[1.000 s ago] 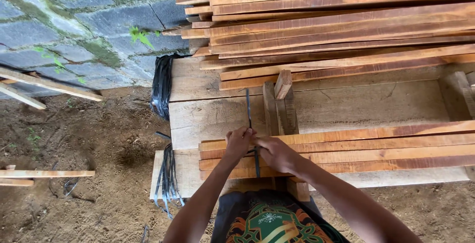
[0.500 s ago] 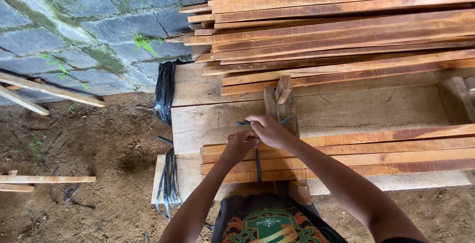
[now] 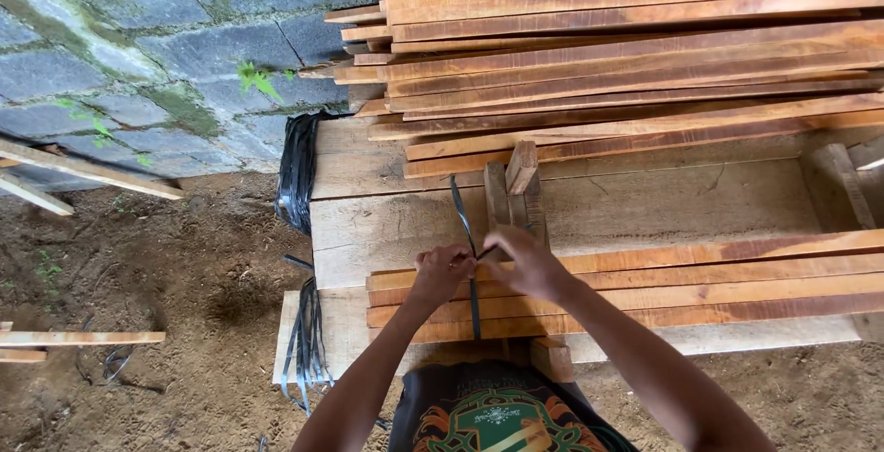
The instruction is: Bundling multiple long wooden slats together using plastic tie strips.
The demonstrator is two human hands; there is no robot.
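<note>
A bundle of thin reddish wooden slats lies on a wide plank bench in front of me. A dark plastic strap runs over the bundle near its left end, and one free end trails up across the bench. My left hand pinches the strap on top of the slats. My right hand grips the strap's other end just beside it, fingers closed. The two hands almost touch over the strap.
A large stack of long slats fills the back of the bench. Small upright wood blocks stand behind my hands. Loose black straps hang off the bench's left edge. A mossy block wall and dirt ground lie left.
My right hand lifted up along the strap's free end, then came back down beside my left hand. The strap end now lies slanted across the bench.
</note>
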